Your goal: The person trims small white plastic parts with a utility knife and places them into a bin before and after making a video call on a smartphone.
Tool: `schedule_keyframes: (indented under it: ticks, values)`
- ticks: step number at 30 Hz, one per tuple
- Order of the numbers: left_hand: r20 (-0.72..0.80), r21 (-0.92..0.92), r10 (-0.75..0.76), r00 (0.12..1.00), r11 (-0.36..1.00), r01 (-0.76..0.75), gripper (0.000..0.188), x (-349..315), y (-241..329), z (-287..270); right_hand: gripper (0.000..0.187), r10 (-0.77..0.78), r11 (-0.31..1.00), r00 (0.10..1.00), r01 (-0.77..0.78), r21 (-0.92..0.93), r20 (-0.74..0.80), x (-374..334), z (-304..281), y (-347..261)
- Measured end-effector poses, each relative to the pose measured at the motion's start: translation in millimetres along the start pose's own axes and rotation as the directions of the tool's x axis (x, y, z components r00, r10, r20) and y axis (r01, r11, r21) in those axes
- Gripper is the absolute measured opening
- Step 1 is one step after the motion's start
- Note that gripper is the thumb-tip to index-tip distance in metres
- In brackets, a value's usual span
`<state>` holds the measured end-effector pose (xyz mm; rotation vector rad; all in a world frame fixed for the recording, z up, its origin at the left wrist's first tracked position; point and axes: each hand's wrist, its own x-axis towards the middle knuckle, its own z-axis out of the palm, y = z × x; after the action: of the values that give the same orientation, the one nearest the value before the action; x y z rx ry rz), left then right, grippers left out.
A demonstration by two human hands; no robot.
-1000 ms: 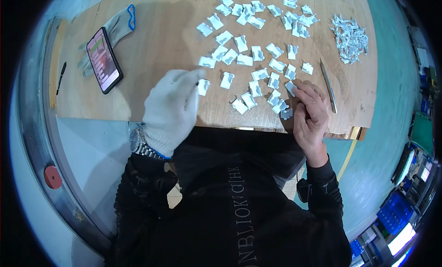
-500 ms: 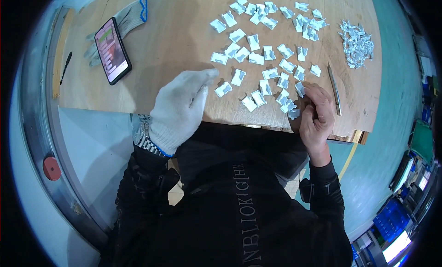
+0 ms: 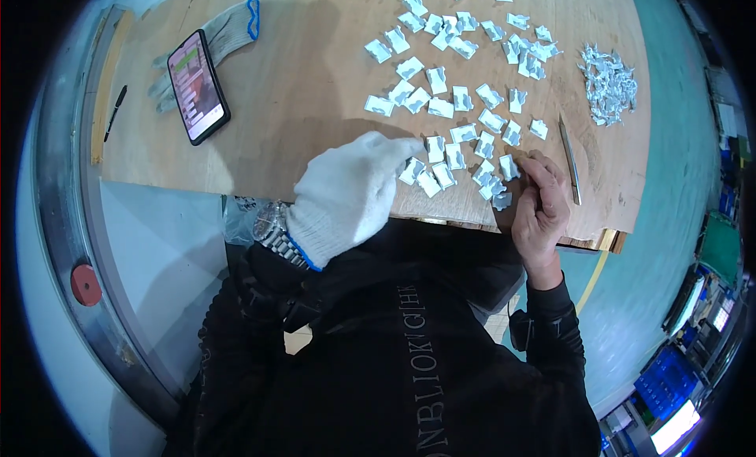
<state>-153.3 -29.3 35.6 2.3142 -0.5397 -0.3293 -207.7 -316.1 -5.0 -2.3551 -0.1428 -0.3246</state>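
Small silver metal pieces, flat plates with a notched edge, lie scattered over the wooden table. My left hand, in a white knit glove with a blue cuff edge, has its fingers pressed together. Its fingertips touch the left side of one metal piece, with another piece just below them. My bare right hand is curled closed, its index fingertip and thumb side hidden in part. The fingertips are on the edge of a tilted metal piece.
A slim pointed metal tool lies right of my right hand. Beyond it is a heap of small silver scraps. At the left, a phone rests against a spare glove, and a black pen lies near the edge.
My left hand has moved right, and two metal pieces have shifted right ahead of it. The piece at my right fingertips has come slightly nearer to me.
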Motion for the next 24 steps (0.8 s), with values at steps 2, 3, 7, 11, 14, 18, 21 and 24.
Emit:
schedule_keyframes:
  ticks: [2,3,7,11,14,18,21,24]
  values:
    - [-0.112,-0.037,0.035,0.993,0.999,-0.039,0.035,-1.3,-14.8,2.9,0.046,0.035,0.999,0.999,-0.035,0.029,-0.012,-0.6,0.6,2.5]
    - [-0.221,-0.068,0.063,0.973,0.994,-0.080,0.036,0.0,-20.7,-0.1,0.047,0.026,0.998,1.000,-0.025,0.050,-0.018,-0.4,0.9,3.3]
    - [-0.397,0.110,0.049,0.916,0.994,-0.006,0.034,10.1,-27.0,-7.2,0.048,0.013,0.994,0.999,-0.009,0.110,-0.031,-0.2,2.2,5.6]
    - [-0.292,0.213,0.041,0.956,0.977,0.024,0.030,17.8,-26.1,-17.4,0.049,0.012,0.993,0.999,-0.008,0.122,-0.029,0.4,0.9,6.0]
    - [-0.207,0.143,-0.004,0.978,0.989,0.034,0.028,20.1,-32.0,-22.2,0.049,-0.001,0.996,1.000,0.003,0.093,-0.025,1.6,0.4,5.1]
    - [-0.180,0.001,-0.098,0.979,0.995,0.100,0.026,23.5,-36.0,-25.5,0.047,-0.005,0.997,1.000,0.007,0.073,-0.021,1.9,-0.1,6.4]
    - [-0.189,0.013,-0.104,0.976,0.994,0.108,0.027,26.3,-35.4,-27.1,0.046,-0.017,0.996,0.999,0.020,0.088,-0.037,2.4,0.5,6.1]
    - [-0.197,0.006,-0.094,0.976,0.995,0.097,0.028,30.3,-35.1,-27.3,0.045,-0.004,0.995,0.999,0.007,0.098,-0.033,2.2,0.4,5.7]
